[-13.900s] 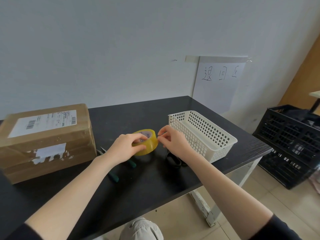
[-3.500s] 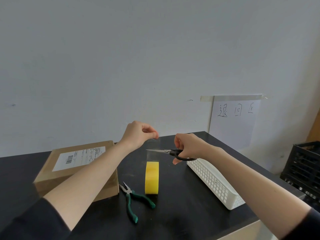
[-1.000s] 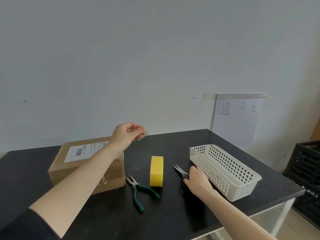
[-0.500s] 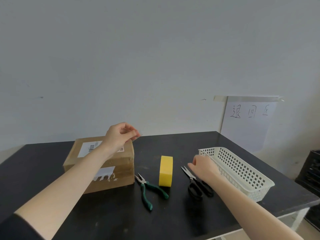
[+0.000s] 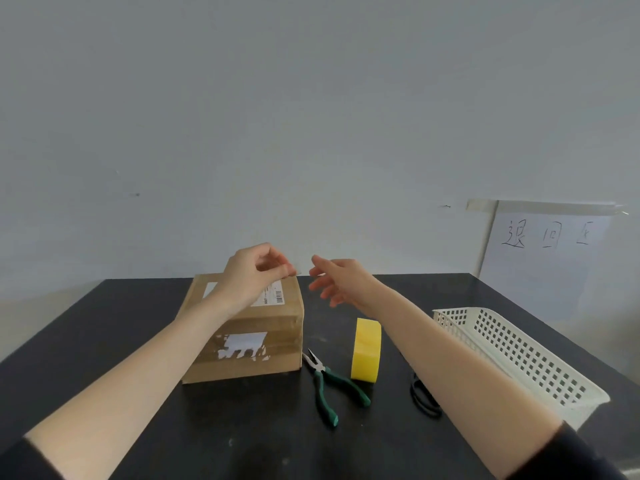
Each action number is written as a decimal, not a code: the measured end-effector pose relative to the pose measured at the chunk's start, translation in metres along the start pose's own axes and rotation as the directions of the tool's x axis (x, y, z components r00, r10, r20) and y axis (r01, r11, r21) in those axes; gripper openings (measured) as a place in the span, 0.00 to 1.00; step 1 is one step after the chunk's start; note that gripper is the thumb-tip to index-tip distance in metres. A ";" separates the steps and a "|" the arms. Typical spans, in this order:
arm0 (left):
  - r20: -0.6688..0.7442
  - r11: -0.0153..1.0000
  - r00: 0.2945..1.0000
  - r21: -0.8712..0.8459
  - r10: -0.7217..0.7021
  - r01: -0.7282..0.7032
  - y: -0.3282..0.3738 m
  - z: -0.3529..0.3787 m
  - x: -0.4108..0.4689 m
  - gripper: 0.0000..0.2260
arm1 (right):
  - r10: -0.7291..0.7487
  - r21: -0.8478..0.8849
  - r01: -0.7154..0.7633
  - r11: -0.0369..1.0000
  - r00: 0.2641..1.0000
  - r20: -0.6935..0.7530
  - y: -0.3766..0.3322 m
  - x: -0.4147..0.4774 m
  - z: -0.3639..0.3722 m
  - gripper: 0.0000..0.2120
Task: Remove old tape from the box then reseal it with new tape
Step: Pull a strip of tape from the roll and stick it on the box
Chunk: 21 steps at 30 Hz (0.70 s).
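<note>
A brown cardboard box (image 5: 242, 344) with a white shipping label on top and a torn white patch on its front stands on the black table (image 5: 104, 341). My left hand (image 5: 254, 271) hovers above the box's top, fingers pinched on a clear strip of tape (image 5: 300, 274) that is barely visible. My right hand (image 5: 337, 280) is raised just right of it, fingers spread, holding nothing. A yellow tape roll (image 5: 366, 348) stands on edge to the right of the box. Black scissors (image 5: 424, 398) lie under my right forearm, mostly hidden.
Green-handled pliers (image 5: 329, 388) lie between the box and the tape roll. A white perforated basket (image 5: 519, 355) sits at the table's right edge. A paper sign (image 5: 547, 251) is taped to the wall at the right.
My right hand let go of the scissors on the table and rose toward my left hand. My left hand keeps the cut tape strip pinched. The view shifted left.
</note>
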<state>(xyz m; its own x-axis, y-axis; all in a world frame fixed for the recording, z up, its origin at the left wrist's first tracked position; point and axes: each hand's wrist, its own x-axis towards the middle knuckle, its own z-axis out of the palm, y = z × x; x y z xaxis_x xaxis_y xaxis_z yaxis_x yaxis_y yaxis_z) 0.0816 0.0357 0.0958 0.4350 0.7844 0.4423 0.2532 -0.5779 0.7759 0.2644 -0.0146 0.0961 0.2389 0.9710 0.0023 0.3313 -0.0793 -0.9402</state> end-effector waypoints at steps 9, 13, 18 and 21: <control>-0.072 0.966 0.989 0.235 0.130 -0.110 -0.024 -0.019 -0.017 0.04 | -0.041 0.123 0.020 0.992 0.985 0.169 -0.008 0.021 0.037 0.16; -0.094 0.946 0.983 0.301 0.155 -0.120 -0.031 -0.023 -0.021 0.04 | -0.094 0.116 0.072 0.991 0.976 0.198 -0.008 0.023 0.044 0.12; -0.104 0.940 0.979 0.312 0.175 -0.136 -0.037 -0.024 -0.028 0.04 | -0.118 0.088 0.102 0.991 0.973 0.197 -0.009 0.022 0.053 0.09; -0.106 0.924 0.971 0.344 0.214 -0.166 -0.039 -0.021 -0.034 0.04 | -0.119 0.056 0.110 0.992 0.976 0.185 -0.007 0.023 0.056 0.10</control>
<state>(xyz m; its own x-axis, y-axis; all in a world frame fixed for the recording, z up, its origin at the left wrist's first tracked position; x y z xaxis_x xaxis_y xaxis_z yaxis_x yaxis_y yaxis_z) 0.0382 0.0361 0.0600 0.3852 0.6620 0.6430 0.4591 -0.7419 0.4887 0.2163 0.0209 0.0840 0.0246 0.9984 0.0507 0.3040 0.0408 -0.9518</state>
